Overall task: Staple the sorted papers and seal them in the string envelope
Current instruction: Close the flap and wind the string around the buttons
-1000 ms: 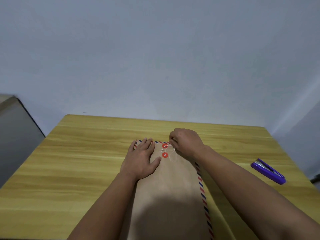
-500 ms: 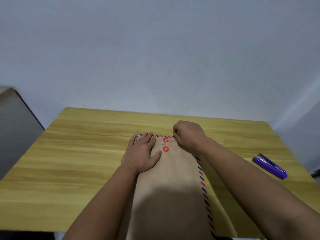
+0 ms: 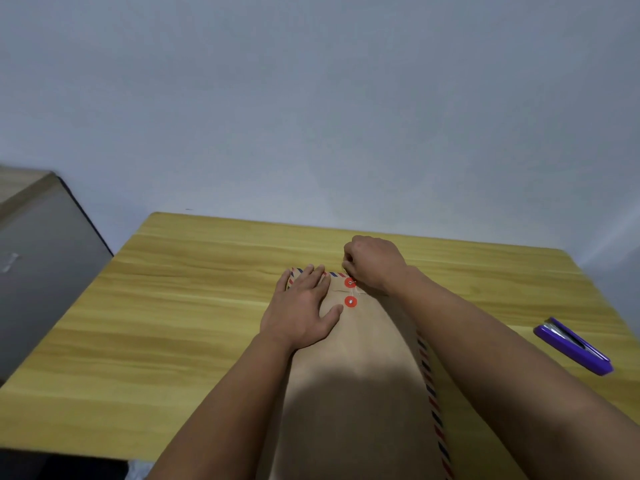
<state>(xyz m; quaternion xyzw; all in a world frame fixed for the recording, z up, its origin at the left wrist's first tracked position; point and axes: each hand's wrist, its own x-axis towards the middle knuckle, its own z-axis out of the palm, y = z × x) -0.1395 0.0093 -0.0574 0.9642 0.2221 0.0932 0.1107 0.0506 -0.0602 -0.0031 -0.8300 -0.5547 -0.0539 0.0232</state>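
At the far left of the frame stands a grey cabinet (image 3: 41,271). A wooden table (image 3: 173,323) fills the lower half. At centre, the left hand (image 3: 301,310) lies flat, fingers straight, pressing the brown string envelope (image 3: 363,393). Just right, the right hand (image 3: 374,265) pinches the thin string beside the upper red disc (image 3: 350,282). A second ago a loose loop hung near the lower disc (image 3: 350,301); now it is drawn taut, so winding seems nearly done. The purple stapler (image 3: 571,344) lies at far right.
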